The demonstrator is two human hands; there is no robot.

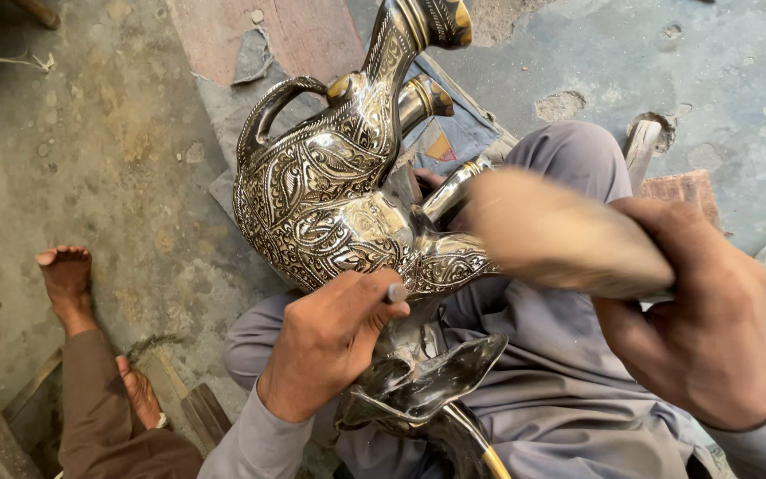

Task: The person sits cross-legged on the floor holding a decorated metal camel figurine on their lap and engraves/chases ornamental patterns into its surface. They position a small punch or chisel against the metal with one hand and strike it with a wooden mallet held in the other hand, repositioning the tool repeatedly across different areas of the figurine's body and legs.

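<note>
Looking down through the head camera, I see my left hand nearest me, its fingers pinched tight around a thin metal punch whose tip presses against the belly of an engraved silver jug. My right hand is clenched around the handle of a wooden mallet, its pale head blurred and just beside the top of the punch. The jug lies tilted across my lap, resting on grey trousers, with its flared base turned toward me and its neck pointing away. A curved handle arches off the jug's far left side, and the mouth of the neck shows a brass-coloured rim at the top of the frame. A folded blue cloth lies just behind the jug. To the left, well apart from my hands, another person's bare foot rests on the dusty concrete floor, with a brown trouser leg below it. A reddish board lies on the floor at the far edge
</note>
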